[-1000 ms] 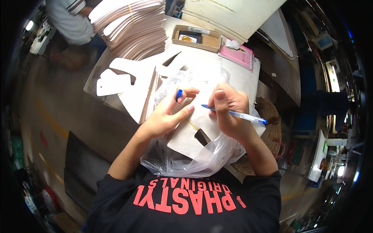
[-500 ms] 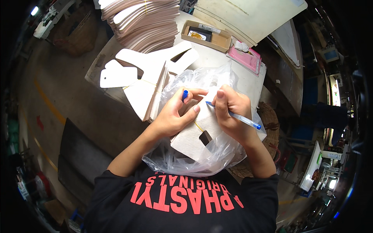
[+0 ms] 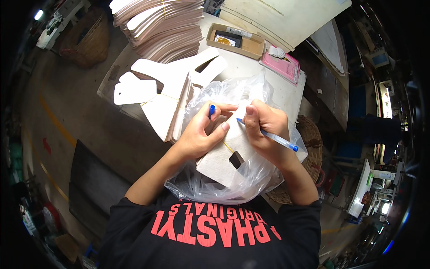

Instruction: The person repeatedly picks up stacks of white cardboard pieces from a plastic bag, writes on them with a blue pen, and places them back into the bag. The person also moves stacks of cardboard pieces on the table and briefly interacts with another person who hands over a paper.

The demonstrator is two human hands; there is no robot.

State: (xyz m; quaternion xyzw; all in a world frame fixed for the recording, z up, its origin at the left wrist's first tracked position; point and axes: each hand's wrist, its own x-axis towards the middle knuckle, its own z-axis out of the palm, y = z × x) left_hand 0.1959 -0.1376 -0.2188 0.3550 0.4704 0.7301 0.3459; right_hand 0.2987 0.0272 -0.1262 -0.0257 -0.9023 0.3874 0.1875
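While the bundle of white card cut-outs (image 3: 224, 159) already sits partly inside the clear plastic bag (image 3: 233, 179) at the centre of the frame, the bagging looks only half done: the bag's mouth is loose and bunched around the upper end of the bundle, and a yellow rubber band (image 3: 227, 146) crosses the card. The left hand (image 3: 197, 134) is closed on the bundle's upper left corner, with a blue pen cap (image 3: 212, 109) sticking up between its fingers. The right hand (image 3: 264, 127) pinches the bundle's top edge through the plastic and also grips a blue pen (image 3: 275, 139) that points toward the right of the frame. Much appears left to do, judging by the unbagged cut-outs fanned just left of the hands (image 3: 170, 105) and the tall stack (image 3: 156, 22) at the upper left of the table (image 3: 251, 71).
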